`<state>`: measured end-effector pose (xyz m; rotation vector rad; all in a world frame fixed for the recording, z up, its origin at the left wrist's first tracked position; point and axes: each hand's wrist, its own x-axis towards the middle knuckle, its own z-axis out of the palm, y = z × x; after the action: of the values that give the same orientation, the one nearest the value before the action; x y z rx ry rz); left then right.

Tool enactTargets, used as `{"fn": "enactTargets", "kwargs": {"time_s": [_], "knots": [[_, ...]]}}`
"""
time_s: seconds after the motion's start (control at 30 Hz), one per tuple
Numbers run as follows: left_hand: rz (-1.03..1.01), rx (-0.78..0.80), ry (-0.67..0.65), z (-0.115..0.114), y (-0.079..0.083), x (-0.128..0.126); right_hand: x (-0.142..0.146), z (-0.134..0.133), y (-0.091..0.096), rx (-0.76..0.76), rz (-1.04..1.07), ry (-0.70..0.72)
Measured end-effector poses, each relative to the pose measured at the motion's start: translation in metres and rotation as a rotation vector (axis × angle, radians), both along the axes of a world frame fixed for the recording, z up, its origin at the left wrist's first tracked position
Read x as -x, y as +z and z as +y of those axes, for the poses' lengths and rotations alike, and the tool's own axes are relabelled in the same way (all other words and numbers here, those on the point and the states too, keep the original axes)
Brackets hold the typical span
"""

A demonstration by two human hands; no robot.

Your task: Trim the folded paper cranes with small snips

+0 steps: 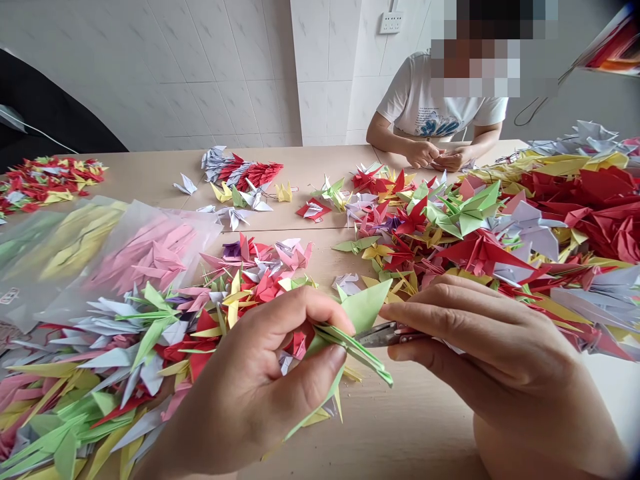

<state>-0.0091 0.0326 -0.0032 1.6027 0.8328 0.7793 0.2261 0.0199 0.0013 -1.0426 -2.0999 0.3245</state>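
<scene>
My left hand (280, 360) is closed, pinching a light green origami paper crane (367, 305) between thumb and fingers. One wing points up and the narrow folded parts stick out to the lower right. From the right, my right hand (480, 353) grips a small grey metal tool (377, 333) that looks like pliers. Its jaws reach the green crane beside my left fingertips; the crane partly hides their tip, so whether they pinch the paper I cannot tell. My right fingers cover most of the tool's handles.
Loose paper cranes (150, 333) are heaped on the left, with another large pile (480, 247) on the right. Clear bags (200, 230) hold pink, yellow and green ones. Small cranes (235, 167) lie farther back. Across the table (310, 160), a person (440, 120) works with both hands together.
</scene>
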Motion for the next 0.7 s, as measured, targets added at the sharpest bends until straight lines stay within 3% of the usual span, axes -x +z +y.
{"fn": "enactTargets", "kwargs": {"time_s": [0.7], "knots": [[0.004,-0.029,0.009,0.0016,0.001,-0.0012,-0.0017,0.0028,-0.0006,-0.03,-0.003,0.041]]}}
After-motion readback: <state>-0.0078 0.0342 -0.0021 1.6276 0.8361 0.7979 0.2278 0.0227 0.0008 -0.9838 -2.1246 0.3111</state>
